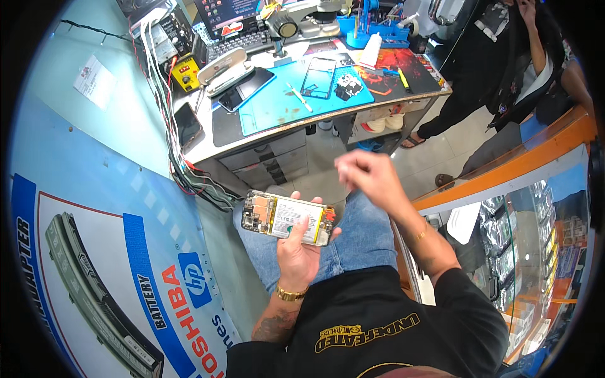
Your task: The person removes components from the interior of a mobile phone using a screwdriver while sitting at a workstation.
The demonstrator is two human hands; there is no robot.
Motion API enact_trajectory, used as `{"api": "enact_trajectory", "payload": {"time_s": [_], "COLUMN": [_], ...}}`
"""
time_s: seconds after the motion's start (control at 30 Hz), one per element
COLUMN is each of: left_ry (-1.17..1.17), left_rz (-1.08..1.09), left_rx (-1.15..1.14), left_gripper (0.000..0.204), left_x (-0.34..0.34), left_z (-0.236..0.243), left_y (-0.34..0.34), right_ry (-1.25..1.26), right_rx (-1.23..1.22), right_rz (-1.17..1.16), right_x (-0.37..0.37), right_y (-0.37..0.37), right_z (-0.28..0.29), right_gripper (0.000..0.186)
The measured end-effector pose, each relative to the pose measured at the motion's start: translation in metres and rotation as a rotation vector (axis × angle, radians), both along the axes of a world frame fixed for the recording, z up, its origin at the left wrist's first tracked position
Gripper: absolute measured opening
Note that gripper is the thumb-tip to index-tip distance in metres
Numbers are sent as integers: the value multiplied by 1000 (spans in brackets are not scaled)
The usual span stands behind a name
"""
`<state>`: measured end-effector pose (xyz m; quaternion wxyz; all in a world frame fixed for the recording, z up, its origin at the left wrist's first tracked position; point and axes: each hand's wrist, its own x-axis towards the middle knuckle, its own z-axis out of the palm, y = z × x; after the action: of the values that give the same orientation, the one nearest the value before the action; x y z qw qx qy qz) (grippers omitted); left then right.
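Note:
My left hand (299, 257) grips an opened smartphone (257, 213) above my lap, its thumb across the battery and its fingers round the far edge. The phone's back is off, so a white-labelled battery (287, 210) shows between the circuit board at the left end and small parts at the right. Up and to the right of the phone, apart from it, my right hand (372, 179) hangs in the air. Its fingers are curled together, and whatever they may hold is too small or blurred to make out.
Ahead stands a workbench with a blue mat (265, 120), bearing a phone frame (318, 78), a pen-like tool (299, 97) and a dark phone (247, 88). Cables (165, 107) hang at its left. A glass display case (523, 252) stands at my right; another person (504, 69) is beyond the bench.

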<state>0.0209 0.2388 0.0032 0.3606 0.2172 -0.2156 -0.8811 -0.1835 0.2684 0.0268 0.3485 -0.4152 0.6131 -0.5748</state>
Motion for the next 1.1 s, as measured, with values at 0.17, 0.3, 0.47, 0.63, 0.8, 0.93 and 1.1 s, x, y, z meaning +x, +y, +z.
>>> {"api": "enact_trajectory", "payload": {"time_s": [0.17,0.3,0.47,0.63,0.8,0.93,1.1], "left_ry": [-56,-68,-13,-5,-22,34,3], "left_rz": [71,115,190,207,194,161,187], "left_rx": [-63,-108,-151,-171,-144,-75,-84], "left_gripper": [55,53,56,57,56,54,53], "left_x": [-8,-14,-13,-1,6,11,17], "left_z": [-6,4,25,26,30,29,19], "left_y": [0,7,12,14,16,18,18], "right_ry": [834,1172,1032,1095,1163,1292,1239], "right_rx": [-74,348,499,407,421,286,299], "right_rz": [-254,-147,-255,-197,-42,13,49], "right_x": [-44,-58,-62,-54,-67,-72,-69], "right_y": [-127,-204,-227,-218,-216,-213,-205], "right_z": [-2,-18,-3,-5,-16,-26,-23], "right_gripper": [30,21,25,26,19,18,19]}}
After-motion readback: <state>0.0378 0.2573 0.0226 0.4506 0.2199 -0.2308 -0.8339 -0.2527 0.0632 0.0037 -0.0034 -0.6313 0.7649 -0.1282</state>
